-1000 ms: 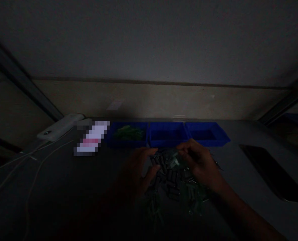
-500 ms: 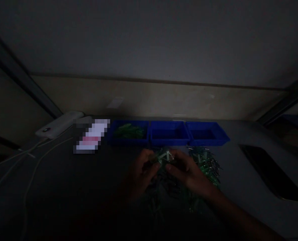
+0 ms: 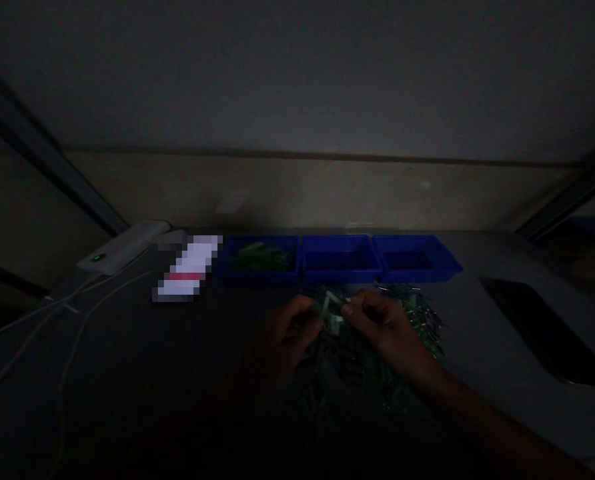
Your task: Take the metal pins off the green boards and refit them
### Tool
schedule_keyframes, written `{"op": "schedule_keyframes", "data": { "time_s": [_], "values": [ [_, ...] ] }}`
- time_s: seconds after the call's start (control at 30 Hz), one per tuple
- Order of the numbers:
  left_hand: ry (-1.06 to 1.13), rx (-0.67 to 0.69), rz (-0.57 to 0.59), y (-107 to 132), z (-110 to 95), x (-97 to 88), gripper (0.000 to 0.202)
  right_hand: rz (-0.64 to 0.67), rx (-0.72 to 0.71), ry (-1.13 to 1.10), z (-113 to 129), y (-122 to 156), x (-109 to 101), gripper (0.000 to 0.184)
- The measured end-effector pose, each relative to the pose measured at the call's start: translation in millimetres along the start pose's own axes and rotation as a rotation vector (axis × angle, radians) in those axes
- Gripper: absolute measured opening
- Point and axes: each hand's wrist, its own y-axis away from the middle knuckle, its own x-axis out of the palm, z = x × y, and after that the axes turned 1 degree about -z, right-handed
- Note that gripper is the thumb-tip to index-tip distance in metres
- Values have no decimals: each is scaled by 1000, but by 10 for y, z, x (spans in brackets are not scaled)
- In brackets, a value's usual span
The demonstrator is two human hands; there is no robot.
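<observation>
In the head view my left hand (image 3: pixel 293 330) is closed, its thumb and fingers pinching one side of a clear, greenish plastic piece (image 3: pixel 333 321) with pale edges. My right hand (image 3: pixel 385 330) is closed too, thumb and fingertips pinched at the piece's right side. Poor light leaves its exact kind unclear. A pile of small green and shiny slender pieces (image 3: pixel 425 323) lies just beyond my right hand. Dark little pieces (image 3: pixel 345 363) are scattered beneath both hands, and more dim green ones (image 3: pixel 315 400) lie nearer to me.
Three blue bins stand in a row behind my hands: the left bin (image 3: pixel 222 273) holds green pieces, beside the middle bin (image 3: pixel 341 275) and right bin (image 3: pixel 420 275). A lit, blurred-out screen (image 3: pixel 190 267), a white power strip (image 3: pixel 127 248) and cables are left. A dark flat device (image 3: pixel 550 330) lies right.
My right hand has shifted slightly right and up, its fingertips drawn a little away from the left hand. The plastic piece between them shows more openly. The view has tilted slightly.
</observation>
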Motion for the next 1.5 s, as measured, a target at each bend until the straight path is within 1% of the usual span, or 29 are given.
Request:
{"op": "schedule_keyframes", "data": {
  "time_s": [0.1, 0.2, 0.3, 0.4, 0.5, 0.53, 0.6, 0.67, 0.73, 0.8, 0.87, 0.97, 1.07, 1.13, 1.2, 1.27, 1.33, 1.37, 1.43, 1.47, 1.5],
  "values": [
    [18, 2, -12, 0, 19, 8, 17, 35, 7, -17, -34, 12, 11, 39],
    [82, -53, 6, 12, 24, 27, 18, 112, 23, -66, -50, 30, 19, 31],
    [142, -95, 20, 21, 28, 39, 21, 156, 19, -81, -43, 34, 13, 29],
    [149, -107, 24, 11, 46, 33, 24, 148, -6, -41, -52, 24, 1, 26],
    [162, -108, -12, -15, 70, 18, 28, 88, -41, 62, -94, 21, 5, 22],
    [167, -108, -31, -25, 74, 14, 29, 52, -69, 130, -109, 24, 10, 21],
    [176, -116, -64, -42, 74, 10, 30, -35, -174, 301, -126, 35, 22, 19],
    [207, -127, -76, -54, 67, 13, 30, -107, -331, 451, -121, 52, 34, 17],
    [278, -142, -71, -64, 68, 23, 32, -138, -490, 524, -102, 76, 49, 12],
    [369, -142, -63, -73, 80, 33, 34, -117, -604, 547, -87, 104, 68, 10],
    [417, -129, -57, -81, 98, 33, 33, -53, -673, 565, -86, 135, 89, 19],
    [350, -59, -74, -95, 110, 2, 24, 11, -718, 595, -102, 164, 111, 29],
    [250, 25, -123, -123, 109, -58, 18, -13, -699, 556, -121, 138, 109, 35],
    [170, 88, -172, -151, 114, -98, 19, -38, -630, 483, -137, 85, 102, 35],
    [64, 180, -244, -181, 126, -127, 15, -53, -521, 368, -157, 14, 105, 30],
    [-18, 268, -312, -208, 141, -145, 12, -40, -385, 195, -169, -64, 133, 22],
    [-48, 322, -346, -231, 151, -157, 12, -28, -267, 17, -160, -147, 189, 19],
    [-43, 338, -359, -243, 152, -165, 12, -37, -248, -39, -144, -193, 223, 25],
    [-10, 368, -405, -269, 148, -189, 12, -79, -245, -70, -93, -303, 296, 40],
    [14, 383, -436, -283, 143, -209, 13, -108, -252, -64, -63, -367, 331, 41],
    [37, 393, -468, -298, 137, -233, 15, -128, -257, -49, -33, -435, 365, 39]
  ]
}}
